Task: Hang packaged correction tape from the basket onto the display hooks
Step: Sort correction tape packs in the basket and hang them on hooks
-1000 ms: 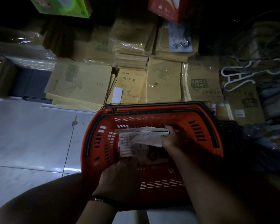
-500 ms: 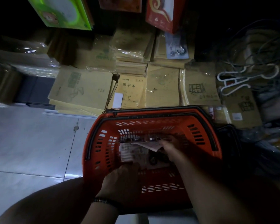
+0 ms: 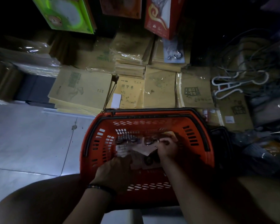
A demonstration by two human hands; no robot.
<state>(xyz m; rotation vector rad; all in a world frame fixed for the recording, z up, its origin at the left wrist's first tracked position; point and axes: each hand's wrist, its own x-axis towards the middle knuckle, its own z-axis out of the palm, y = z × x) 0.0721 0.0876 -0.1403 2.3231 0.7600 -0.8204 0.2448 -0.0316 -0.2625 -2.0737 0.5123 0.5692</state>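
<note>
An orange plastic basket [image 3: 196,126] with black handles stands on the floor in front of me. Inside it lie several packaged correction tapes [image 3: 132,147] in clear blister packs with card backs. My right hand [image 3: 167,148] is down in the basket, its fingers closed on the right edge of the packs. My left hand [image 3: 114,172], with a dark band at the wrist, rests on the near left side of the packs, its fingers curled over them. No display hooks are in view. The light is dim and the packs are blurred.
Stacks of yellow-brown exercise books [image 3: 131,92] in plastic wrap lie just beyond the basket. Coloured boxes [image 3: 66,12] hang over them at the top. White hangers [image 3: 228,86] and tangled cables sit at the right. Pale tiled floor [image 3: 31,139] spreads to the left.
My right hand has lowered the raised pack back into the basket and now grips the packs lower down. The left hand has stayed at the near side.
</note>
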